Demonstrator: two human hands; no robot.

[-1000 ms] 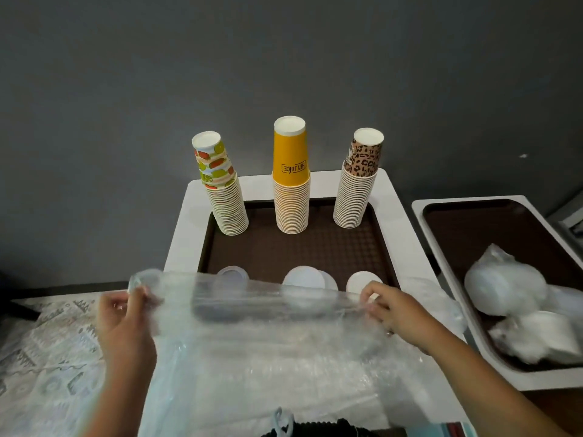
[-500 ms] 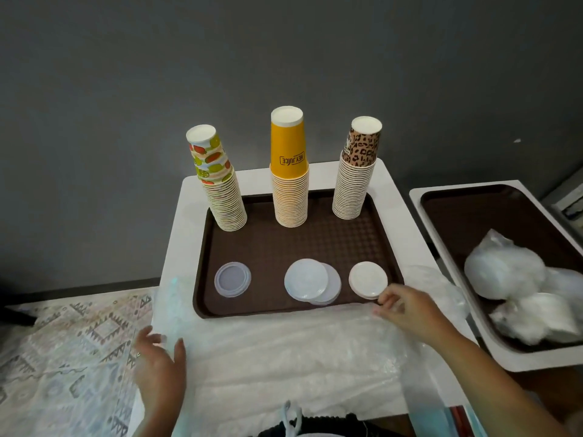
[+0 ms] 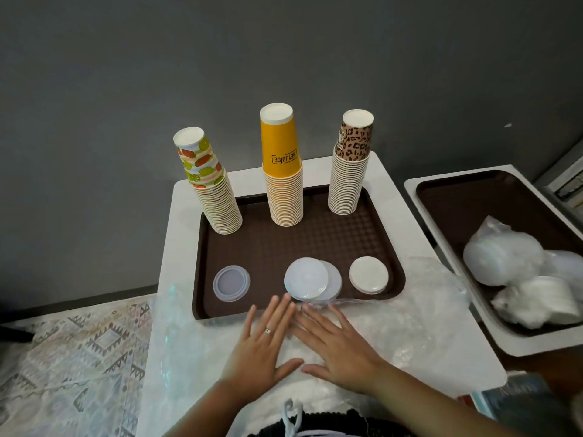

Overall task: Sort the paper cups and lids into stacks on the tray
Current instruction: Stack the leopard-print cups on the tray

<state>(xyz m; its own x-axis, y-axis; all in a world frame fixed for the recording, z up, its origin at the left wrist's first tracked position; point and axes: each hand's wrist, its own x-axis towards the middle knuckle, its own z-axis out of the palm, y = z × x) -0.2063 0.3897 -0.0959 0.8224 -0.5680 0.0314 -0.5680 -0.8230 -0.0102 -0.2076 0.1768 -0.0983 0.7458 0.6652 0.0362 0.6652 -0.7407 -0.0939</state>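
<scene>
On the brown tray (image 3: 315, 244) stand three upside-down cup stacks: fruit-print (image 3: 209, 184) at left, yellow (image 3: 281, 165) in the middle, leopard-print (image 3: 350, 165) at right. In front of them lie a clear lid (image 3: 231, 283), overlapping white lids (image 3: 310, 279) and a cream lid stack (image 3: 368, 275). My left hand (image 3: 263, 345) and right hand (image 3: 336, 345) lie flat side by side, fingers straight, pressing on a clear plastic sheet (image 3: 410, 310) spread over the table's near part.
The white table (image 3: 176, 247) stands against a grey wall. A second brown tray (image 3: 457, 200) on the right holds plastic bags of white lids (image 3: 504, 257). A patterned rug (image 3: 72, 357) covers the floor at left.
The plastic sheet, held up by both hands a second ago, now lies on the table. Both hands have come to the middle and press it flat.
</scene>
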